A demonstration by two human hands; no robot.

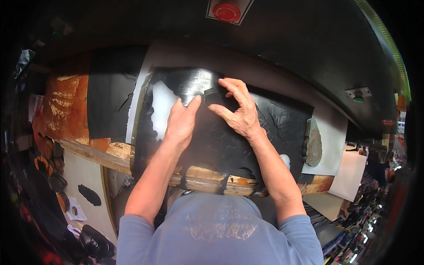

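Observation:
A shiny black sheet (198,141) lies before me, with cut lines and an irregular gap at its left side where white shows through. My left hand (181,121) is over the sheet beside that gap, thumb stretched forward and apart from the finger that shows; its other fingers are hidden. My right hand (240,106) is open above the sheet, fingers curved and thumb spread toward the left hand. Between the hands is a small angular black piece or flap (212,92); whether either hand touches it, I cannot tell. A sole-shaped cutting die (313,143), greenish and worn, stands at the sheet's right edge.
A dark machine beam (287,39) spans the far side, bearing a red push button (226,12) and a green button (358,98). Left of the sheet, another black sheet (112,97) lies on a worn brown board (66,106). A white board (331,137) extends right.

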